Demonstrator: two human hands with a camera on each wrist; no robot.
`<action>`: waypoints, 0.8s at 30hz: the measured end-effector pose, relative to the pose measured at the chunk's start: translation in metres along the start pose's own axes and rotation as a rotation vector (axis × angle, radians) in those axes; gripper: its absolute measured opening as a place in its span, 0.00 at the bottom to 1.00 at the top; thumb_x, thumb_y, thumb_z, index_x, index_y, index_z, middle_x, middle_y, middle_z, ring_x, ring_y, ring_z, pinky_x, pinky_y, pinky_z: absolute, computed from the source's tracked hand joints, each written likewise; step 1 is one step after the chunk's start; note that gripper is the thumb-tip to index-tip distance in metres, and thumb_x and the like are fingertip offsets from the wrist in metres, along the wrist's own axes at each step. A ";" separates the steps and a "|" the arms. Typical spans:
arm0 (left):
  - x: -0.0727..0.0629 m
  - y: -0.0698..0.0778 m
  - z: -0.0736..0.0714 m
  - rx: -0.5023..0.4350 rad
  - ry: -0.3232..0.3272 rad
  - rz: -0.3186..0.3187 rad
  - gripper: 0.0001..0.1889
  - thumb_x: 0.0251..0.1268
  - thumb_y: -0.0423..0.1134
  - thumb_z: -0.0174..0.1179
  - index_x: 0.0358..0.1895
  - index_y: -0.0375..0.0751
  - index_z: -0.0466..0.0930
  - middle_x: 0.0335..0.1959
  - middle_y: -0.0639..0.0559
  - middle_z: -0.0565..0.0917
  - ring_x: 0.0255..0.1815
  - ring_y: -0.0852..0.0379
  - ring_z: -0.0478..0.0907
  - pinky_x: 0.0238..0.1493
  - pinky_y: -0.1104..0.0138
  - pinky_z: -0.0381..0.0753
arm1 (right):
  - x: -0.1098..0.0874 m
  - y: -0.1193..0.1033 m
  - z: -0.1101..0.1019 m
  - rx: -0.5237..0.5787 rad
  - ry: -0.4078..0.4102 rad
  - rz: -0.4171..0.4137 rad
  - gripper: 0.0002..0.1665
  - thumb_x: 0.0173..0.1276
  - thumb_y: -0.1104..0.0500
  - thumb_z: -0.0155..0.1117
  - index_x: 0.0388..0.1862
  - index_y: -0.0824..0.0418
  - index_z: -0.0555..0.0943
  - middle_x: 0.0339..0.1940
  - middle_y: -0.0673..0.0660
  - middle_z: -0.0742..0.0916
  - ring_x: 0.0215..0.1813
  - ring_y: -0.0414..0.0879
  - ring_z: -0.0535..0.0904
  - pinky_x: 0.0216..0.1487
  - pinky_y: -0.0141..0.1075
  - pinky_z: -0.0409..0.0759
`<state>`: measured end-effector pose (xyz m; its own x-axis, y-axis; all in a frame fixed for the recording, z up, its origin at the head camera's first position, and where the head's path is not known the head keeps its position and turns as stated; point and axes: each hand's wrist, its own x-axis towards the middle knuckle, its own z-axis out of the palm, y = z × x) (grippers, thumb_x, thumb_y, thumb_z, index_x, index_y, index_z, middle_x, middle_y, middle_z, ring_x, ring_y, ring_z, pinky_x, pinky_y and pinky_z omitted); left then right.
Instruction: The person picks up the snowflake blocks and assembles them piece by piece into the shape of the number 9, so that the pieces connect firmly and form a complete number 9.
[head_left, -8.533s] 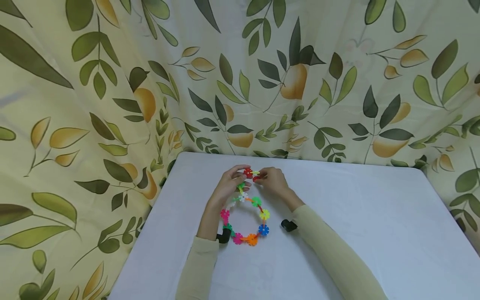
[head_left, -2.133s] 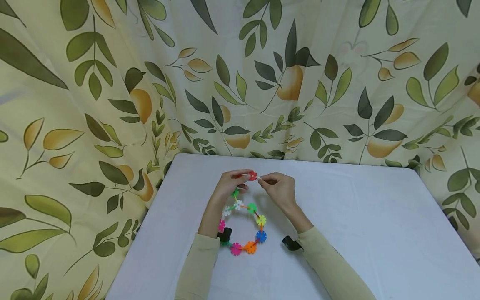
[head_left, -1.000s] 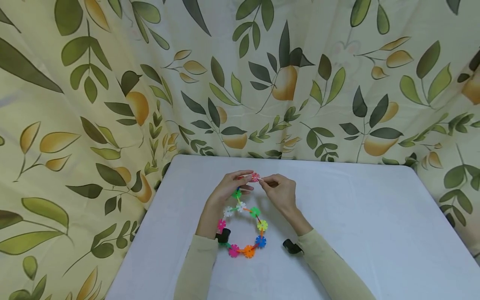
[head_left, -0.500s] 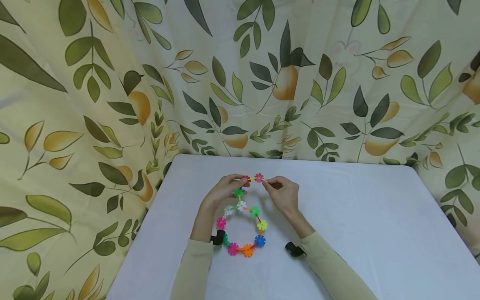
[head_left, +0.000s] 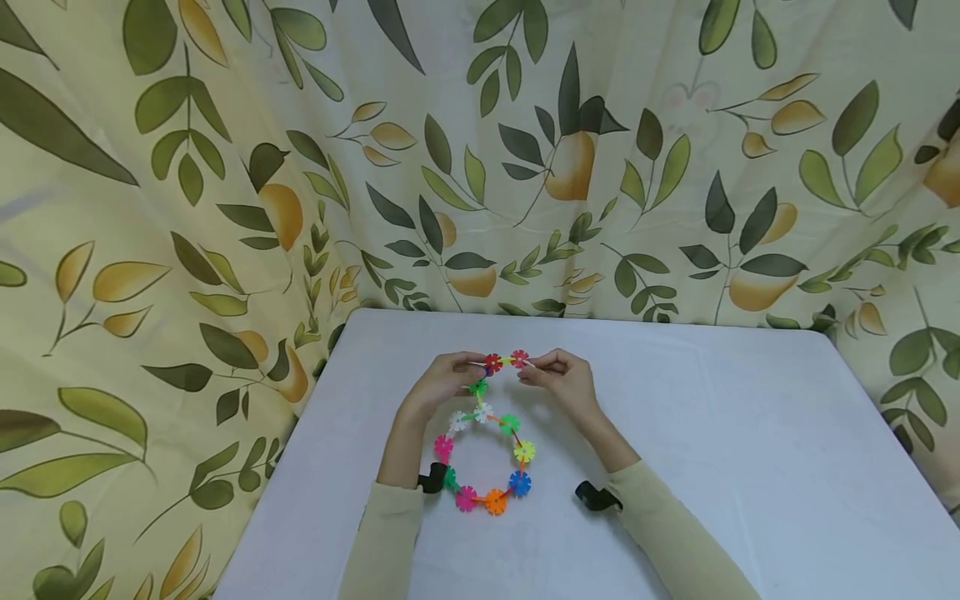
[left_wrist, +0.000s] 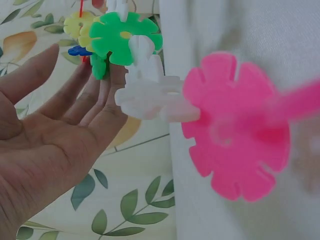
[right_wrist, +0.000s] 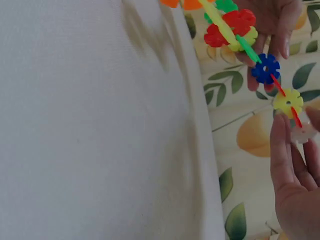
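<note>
Flower-shaped plastic snowflake discs in many colours are slotted together into a ring [head_left: 496, 502] with a tail at its top, in the head view. My left hand [head_left: 437, 385] supports the tail near a red disc [head_left: 492, 363] and a green disc [head_left: 478, 387]. In the left wrist view its fingers stretch out beneath the discs, and the thumb stands apart. My right hand [head_left: 566, 385] pinches a white disc [right_wrist: 302, 132] at the tail's end between thumb and fingers. Next to that, in the right wrist view, are a yellow disc [right_wrist: 288, 103] and a blue disc [right_wrist: 265, 69].
A white-covered table [head_left: 712, 467] lies under the hands. Behind it and to the left hangs a curtain [head_left: 480, 167] printed with leaves and fruit. A black wrist camera [head_left: 597, 497] sits at the right wrist, another black camera [head_left: 432, 478] at the left.
Since 8.5 seconds ago my hands have moved apart, with the tail now spanning between them. In the last half second the left hand draws slightly left and its thumb comes off the red disc.
</note>
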<state>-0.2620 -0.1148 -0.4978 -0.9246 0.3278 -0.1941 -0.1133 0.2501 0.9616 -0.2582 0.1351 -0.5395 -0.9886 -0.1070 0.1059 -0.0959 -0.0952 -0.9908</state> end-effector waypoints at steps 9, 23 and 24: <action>0.003 0.002 0.004 -0.003 -0.011 0.015 0.18 0.78 0.37 0.61 0.65 0.37 0.81 0.59 0.43 0.86 0.53 0.51 0.83 0.58 0.54 0.84 | 0.005 -0.005 -0.010 0.074 -0.033 0.186 0.21 0.75 0.58 0.69 0.53 0.75 0.79 0.44 0.63 0.92 0.41 0.51 0.92 0.51 0.48 0.87; 0.007 0.004 0.008 -0.002 -0.057 0.053 0.18 0.80 0.41 0.58 0.65 0.36 0.82 0.61 0.45 0.84 0.56 0.51 0.82 0.60 0.53 0.83 | 0.001 -0.013 -0.020 0.095 -0.093 0.273 0.21 0.76 0.60 0.67 0.57 0.77 0.81 0.40 0.59 0.91 0.40 0.47 0.91 0.49 0.42 0.88; 0.007 0.004 0.008 -0.008 -0.062 0.056 0.18 0.80 0.40 0.58 0.65 0.36 0.81 0.62 0.44 0.84 0.56 0.51 0.82 0.61 0.53 0.82 | 0.001 -0.014 -0.020 0.100 -0.089 0.272 0.21 0.76 0.60 0.67 0.57 0.78 0.80 0.40 0.59 0.91 0.40 0.47 0.91 0.49 0.42 0.88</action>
<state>-0.2662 -0.1040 -0.4969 -0.9052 0.3972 -0.1513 -0.0650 0.2223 0.9728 -0.2597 0.1561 -0.5276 -0.9620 -0.2276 -0.1510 0.1873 -0.1474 -0.9712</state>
